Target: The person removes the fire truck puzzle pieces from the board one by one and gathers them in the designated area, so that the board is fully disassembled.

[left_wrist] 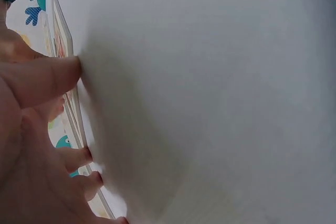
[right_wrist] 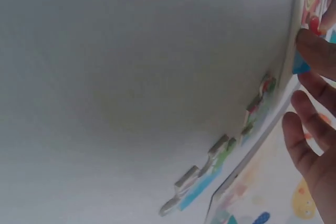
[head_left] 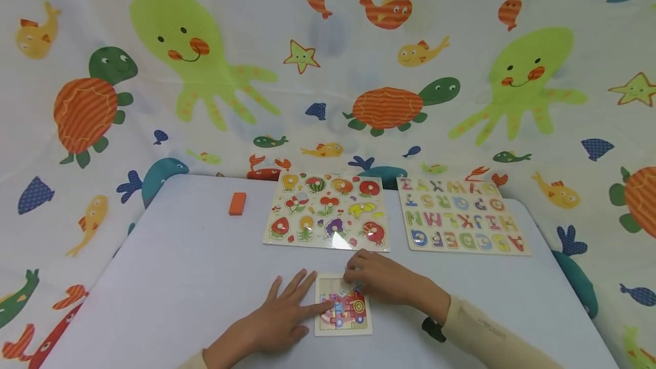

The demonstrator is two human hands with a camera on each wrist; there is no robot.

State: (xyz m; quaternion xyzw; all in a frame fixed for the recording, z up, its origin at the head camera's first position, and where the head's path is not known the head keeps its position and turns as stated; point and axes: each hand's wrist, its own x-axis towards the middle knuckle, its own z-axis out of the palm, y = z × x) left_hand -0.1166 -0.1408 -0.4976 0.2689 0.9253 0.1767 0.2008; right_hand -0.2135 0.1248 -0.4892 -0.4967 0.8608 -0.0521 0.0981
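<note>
A small wooden jigsaw board (head_left: 343, 332) lies near the front of the table, with a red and pink vehicle picture in its lower part. My left hand (head_left: 279, 319) is spread flat at its left side, one finger resting on the pieces and the others on the table. At the upper right of the board, my right hand (head_left: 385, 281) pinches a blue puzzle piece (right_wrist: 301, 64) between thumb and finger; the fingers partly hide it. Loose puzzle pieces (right_wrist: 202, 179) lie on the table beside the right hand in the right wrist view.
Behind the jigsaw stands a fruit puzzle board (head_left: 312, 238), and right of it an alphabet board (head_left: 461, 221). An orange block (head_left: 237, 204) sits at the back left. A curtain with sea animals (head_left: 328, 61) hangs behind the table. Something dark (head_left: 434, 329) shows at the right wrist.
</note>
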